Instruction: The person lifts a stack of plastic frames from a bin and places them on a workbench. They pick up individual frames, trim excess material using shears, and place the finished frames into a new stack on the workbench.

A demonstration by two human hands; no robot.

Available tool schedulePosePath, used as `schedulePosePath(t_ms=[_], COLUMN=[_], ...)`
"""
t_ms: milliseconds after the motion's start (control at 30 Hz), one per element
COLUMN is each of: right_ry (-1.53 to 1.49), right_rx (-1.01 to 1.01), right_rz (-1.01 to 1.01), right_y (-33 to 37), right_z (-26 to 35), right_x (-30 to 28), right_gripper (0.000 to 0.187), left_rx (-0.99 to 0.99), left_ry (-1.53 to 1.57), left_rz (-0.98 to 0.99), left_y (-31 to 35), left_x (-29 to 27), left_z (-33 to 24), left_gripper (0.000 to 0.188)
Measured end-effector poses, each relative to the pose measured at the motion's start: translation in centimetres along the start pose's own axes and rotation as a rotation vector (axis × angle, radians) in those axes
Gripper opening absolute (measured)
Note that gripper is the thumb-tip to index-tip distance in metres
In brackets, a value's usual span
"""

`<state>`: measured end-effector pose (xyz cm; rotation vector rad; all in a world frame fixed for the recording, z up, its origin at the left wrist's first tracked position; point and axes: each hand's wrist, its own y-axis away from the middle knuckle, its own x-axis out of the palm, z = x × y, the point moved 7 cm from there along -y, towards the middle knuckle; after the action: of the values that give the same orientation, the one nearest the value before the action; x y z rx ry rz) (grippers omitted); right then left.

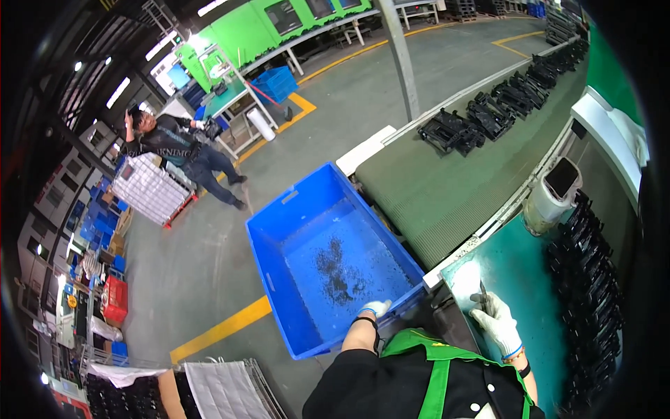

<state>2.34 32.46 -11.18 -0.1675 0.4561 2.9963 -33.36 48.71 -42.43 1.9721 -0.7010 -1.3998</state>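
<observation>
A large blue plastic crate [269, 262] stands in front of me, tilted in view, with dark crumbs and specks scattered over its floor. My left hand [377, 308], in a white glove, is closed over the crate's near rim; its fingers are partly hidden. To the right, above a green tabletop [516, 272], my gloved right hand [497, 324] is closed round a thin, dark, pointed tool [483, 290]. Its exact kind is too small to make out. Beside that hand, many black plastic parts [586, 279] lie stacked in a long row.
A green conveyor belt [419, 195] bearing black parts [492, 115] runs to the far right. A whitish container [551, 195] stands at the tabletop's far edge. Another person [174, 143] is at the left beside a wrapped load [150, 185]. Grey sheets [230, 391] lie at lower left.
</observation>
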Motion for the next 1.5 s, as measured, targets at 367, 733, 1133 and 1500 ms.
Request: schedulePosePath(t_ms=[367,733,1133,1500], right_ry=[-0.039,0.494,0.77,-0.069], right_rx=[-0.011,-0.078,-0.039,-0.306], right_rz=[0.031,-0.303,-0.469,-0.584], right_y=[-2.1,-4.1,-4.7,-14.4], right_z=[-0.3,-1.7,-3.2,6.4], right_x=[1.4,-8.1,-12.6,-9.8], right_gripper=[0.034,0.043,0.047,0.043], left_rx=[0.228,0.175,0.098,1.32], left_ry=[0.249,0.045,0.628,1.479], left_rz=[-0.362,0.04,0.225,0.316], left_y=[-0.4,-1.8,-1.3,23.1], left_x=[-12.7,-1.0,-11.2,-37.6], left_z=[-1.5,-2.1,-1.4,-5.2], left_gripper=[0.052,0.056,0.046,0.083])
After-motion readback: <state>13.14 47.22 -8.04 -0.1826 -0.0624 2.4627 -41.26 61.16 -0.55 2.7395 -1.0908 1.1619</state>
